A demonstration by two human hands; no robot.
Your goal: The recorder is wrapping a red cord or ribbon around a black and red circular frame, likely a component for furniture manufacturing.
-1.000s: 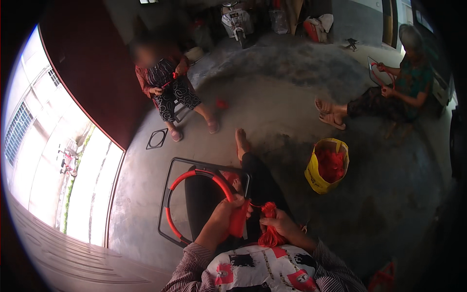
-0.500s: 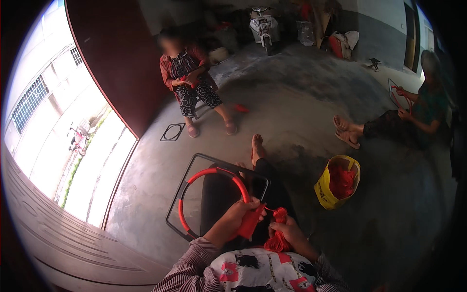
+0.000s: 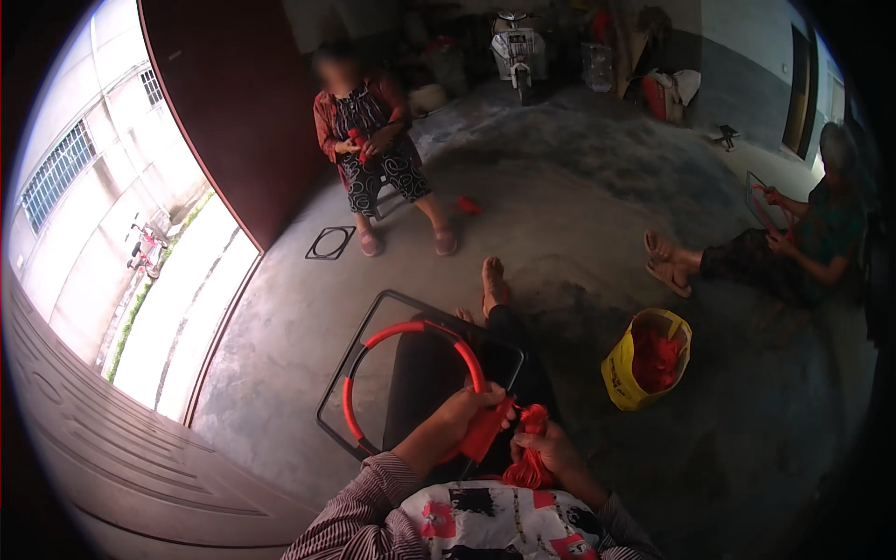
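Observation:
My left hand (image 3: 474,407) grips the near rim of a black metal frame (image 3: 373,317) whose inner ring (image 3: 359,373) is partly wrapped in red cord; the frame rests across my legs. A strip of red cord runs down from that hand. My right hand (image 3: 546,446) is closed on a bundle of red cord (image 3: 530,467) close to my lap, just right of the left hand. My bare foot (image 3: 493,280) sticks out beyond the frame.
A yellow bag (image 3: 623,373) with red cord inside stands on the concrete floor to my right. One person sits ahead (image 3: 373,140) holding something red; another sits at the right (image 3: 803,243) with a frame. A small black frame (image 3: 329,245) lies on the floor. A big dark door (image 3: 233,103) stands left.
The view has swung left and tilted, so the seated people sit further right and lower in the picture. My hands stay together on the ring and red cord.

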